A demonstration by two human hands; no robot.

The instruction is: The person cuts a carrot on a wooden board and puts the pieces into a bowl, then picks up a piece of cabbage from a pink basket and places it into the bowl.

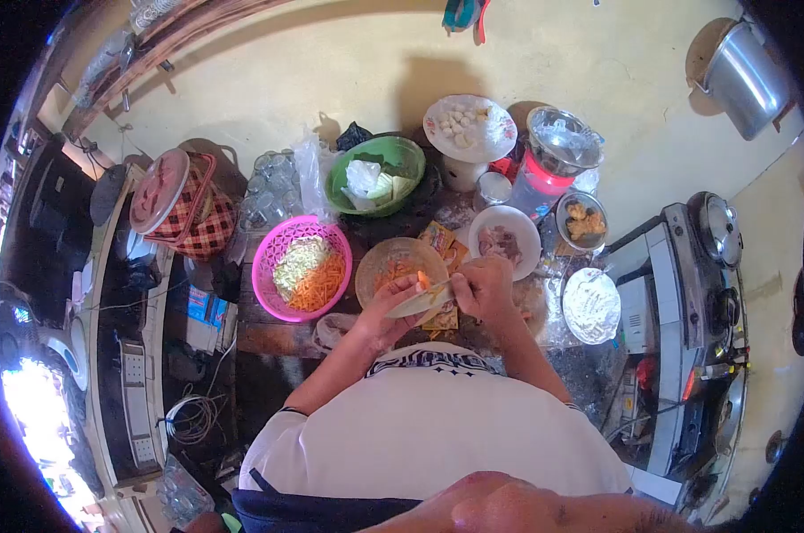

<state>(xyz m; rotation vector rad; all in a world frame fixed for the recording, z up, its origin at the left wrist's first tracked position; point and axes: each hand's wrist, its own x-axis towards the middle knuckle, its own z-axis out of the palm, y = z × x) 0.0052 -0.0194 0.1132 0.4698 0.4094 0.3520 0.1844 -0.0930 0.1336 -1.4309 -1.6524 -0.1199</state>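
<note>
Over the bowl my left hand (393,306) is closed around a piece of carrot (423,281), whose orange end shows at the fingertips. My right hand (484,289) grips a knife (418,304); its broad, pale blade points left and lies close against my left hand. The knife's handle is mostly hidden in my fist. Just beyond my hands stands a translucent bowl (364,277) with cut carrot (400,269) in it. To its left, a pink basket (262,296) holds shredded cabbage (297,265) and carrot strips (320,286) side by side.
Behind are a green basin (417,160) with a plastic bag, a plate (495,153) of pale balls and a white bowl (531,244) of meat. Further right sit a bowl of fried pieces (585,220) and a foil-like round (591,306). A stove (686,266) stands at right.
</note>
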